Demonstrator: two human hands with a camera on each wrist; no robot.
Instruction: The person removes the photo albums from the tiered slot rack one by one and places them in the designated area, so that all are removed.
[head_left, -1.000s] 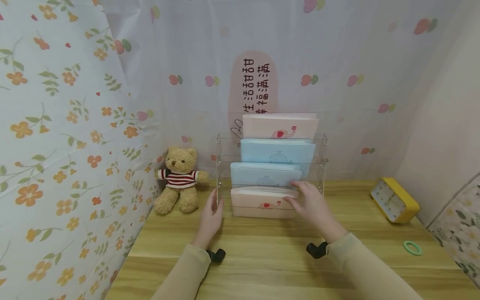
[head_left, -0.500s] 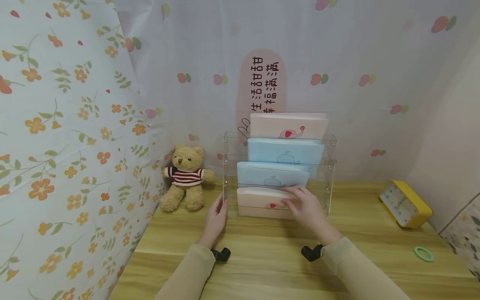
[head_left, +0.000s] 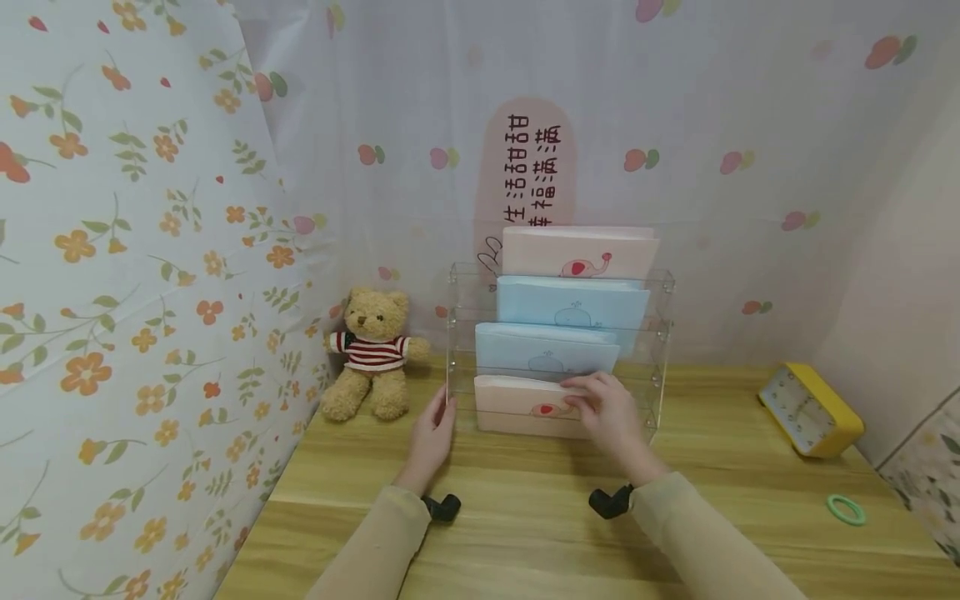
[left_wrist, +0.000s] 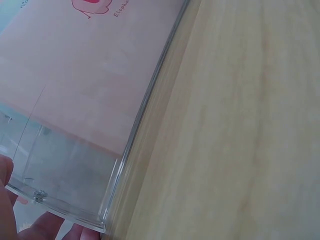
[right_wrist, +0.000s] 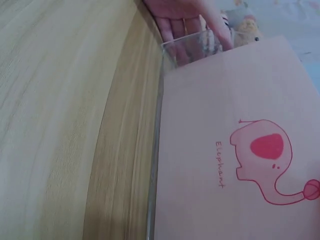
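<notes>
A clear acrylic file rack [head_left: 664,367] stands on the wooden table and holds folders in stepped tiers. In its front tier sits a pink folder [head_left: 510,398] with a red elephant, shown close up in the right wrist view. My right hand [head_left: 611,417] pinches that folder's upper right part, thumb in front and fingers at the top edge. At the rack's lower left side, my left hand [head_left: 431,437] grips the clear side panel, its fingertips partly behind it. Two blue whale folders, one lower [head_left: 517,346] and one higher [head_left: 540,300], and another pink elephant folder [head_left: 547,250] rise behind.
A teddy bear [head_left: 375,354] in a striped shirt sits left of the rack. On the right stand a yellow alarm clock [head_left: 813,408] and a green ring [head_left: 846,509]. Patterned cloth [head_left: 412,108] hangs behind the table.
My right hand has come down and left from the lower blue folder's edge onto the front pink folder. My left hand stays at the rack's side. The head view has shifted slightly.
</notes>
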